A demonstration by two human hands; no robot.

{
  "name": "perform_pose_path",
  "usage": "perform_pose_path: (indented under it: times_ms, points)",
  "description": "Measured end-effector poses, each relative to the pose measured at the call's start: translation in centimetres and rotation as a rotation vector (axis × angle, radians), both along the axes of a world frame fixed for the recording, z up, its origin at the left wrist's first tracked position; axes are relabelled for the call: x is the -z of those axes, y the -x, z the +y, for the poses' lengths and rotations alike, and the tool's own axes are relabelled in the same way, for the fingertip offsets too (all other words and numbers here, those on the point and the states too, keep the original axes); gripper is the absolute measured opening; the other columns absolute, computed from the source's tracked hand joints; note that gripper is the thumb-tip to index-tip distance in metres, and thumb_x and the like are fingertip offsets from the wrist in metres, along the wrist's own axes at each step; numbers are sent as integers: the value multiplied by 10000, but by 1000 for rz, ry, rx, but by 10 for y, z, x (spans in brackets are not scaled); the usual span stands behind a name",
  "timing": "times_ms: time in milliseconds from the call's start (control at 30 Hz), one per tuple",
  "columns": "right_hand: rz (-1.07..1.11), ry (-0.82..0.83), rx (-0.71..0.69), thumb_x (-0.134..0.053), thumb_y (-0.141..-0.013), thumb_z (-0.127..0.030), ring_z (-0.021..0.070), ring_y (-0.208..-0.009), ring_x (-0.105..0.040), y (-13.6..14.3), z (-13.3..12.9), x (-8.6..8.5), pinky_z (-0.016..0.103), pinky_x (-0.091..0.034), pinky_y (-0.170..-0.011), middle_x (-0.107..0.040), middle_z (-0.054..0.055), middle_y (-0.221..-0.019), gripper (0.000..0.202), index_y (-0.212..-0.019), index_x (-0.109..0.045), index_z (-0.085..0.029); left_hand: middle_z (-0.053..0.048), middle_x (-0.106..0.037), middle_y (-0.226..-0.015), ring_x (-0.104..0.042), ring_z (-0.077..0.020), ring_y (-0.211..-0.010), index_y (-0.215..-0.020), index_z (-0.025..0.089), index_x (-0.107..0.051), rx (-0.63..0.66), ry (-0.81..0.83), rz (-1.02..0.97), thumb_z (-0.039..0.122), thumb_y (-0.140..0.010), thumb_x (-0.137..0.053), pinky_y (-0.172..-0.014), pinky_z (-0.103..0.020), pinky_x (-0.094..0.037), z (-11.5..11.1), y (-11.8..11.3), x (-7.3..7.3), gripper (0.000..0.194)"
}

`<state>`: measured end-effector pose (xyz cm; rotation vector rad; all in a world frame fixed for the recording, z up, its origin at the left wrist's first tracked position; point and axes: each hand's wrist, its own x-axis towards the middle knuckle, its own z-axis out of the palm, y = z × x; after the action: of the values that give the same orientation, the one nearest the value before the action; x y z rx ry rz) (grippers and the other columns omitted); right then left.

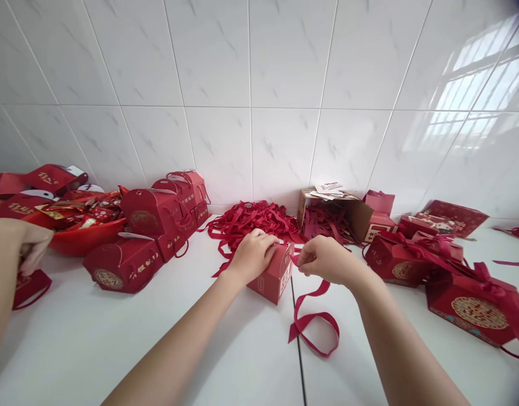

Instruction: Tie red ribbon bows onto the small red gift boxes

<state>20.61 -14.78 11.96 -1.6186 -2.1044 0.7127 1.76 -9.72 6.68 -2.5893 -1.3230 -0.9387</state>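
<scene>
Two hands at work on a white table [259,361], seen from above my own forearms; 12 o'clock points to the tiled wall [217,141]. The small red gift box [265,282] sits upright between them, ahead of me at 12 o'clock. My left hand [251,256] is the nearer: half closed, it curves over the box top from the 8 o'clock side and has hold of it. My right hand [320,258] stands just off the box at 3 o'clock, thumb and forefinger pinched on a narrow red ribbon [299,325]. Key relation: the ribbon's short upper stretch lies along the 9-to-3 line, from the box's upper edge to my right fingertips, while a longer length rests below that hand, toward 6 o'clock, curled in a loop. Whether the ribbon passes through the box's top tab, I cannot tell. The box's long axis is partly covered by my left hand; its lettered end panel faces about 4 o'clock. Beyond the box, at 12 o'clock, lies a ribbon heap [259,220].
</scene>
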Motion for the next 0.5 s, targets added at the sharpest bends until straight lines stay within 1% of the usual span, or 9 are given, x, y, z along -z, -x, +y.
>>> perform_pose_path:
  times_ms: [200, 300, 400, 500]
  points:
    - [8, -38, 23, -564, -653, -116, 141, -591, -604, -4, 4, -2, 217, -413, -475, -686, 15, -626, 125, -634, -670, -180, -16, -691, -866, -528, -196, -905, -915, 210, -664, 36, 5, -22, 247, -887, -511, -729, -304, -475, 0, -2, 0, 160]
    - [0, -17, 0, -565, -655, -125, 141, -606, -609, -6, 7, -2, 216, -418, -484, -686, 9, -638, 125, -649, -673, -187, -10, -694, -875, -532, -193, -913, -912, 221, -666, 35, 17, -25, 233, -885, -508, -699, -289, -472, 0, -2, 1, 160]
    - [-4, 25, -33, -564, -647, -119, 146, -617, -614, -6, 9, -1, 219, -428, -495, -685, 6, -647, 134, -655, -675, -194, -9, -694, -870, -532, -192, -914, -900, 224, -667, 33, 22, -25, 237, -885, -507, -701, -289, -474, 1, -2, 2, 161]
    - [5, 26, -27, -562, -651, -117, 153, -615, -614, -5, 10, 1, 229, -431, -493, -685, 11, -658, 137, -656, -673, -198, -20, -680, -857, -540, -184, -895, -905, 217, -664, 18, 17, -24, 235, -889, -493, -688, -285, -476, 0, -2, 2, 173]
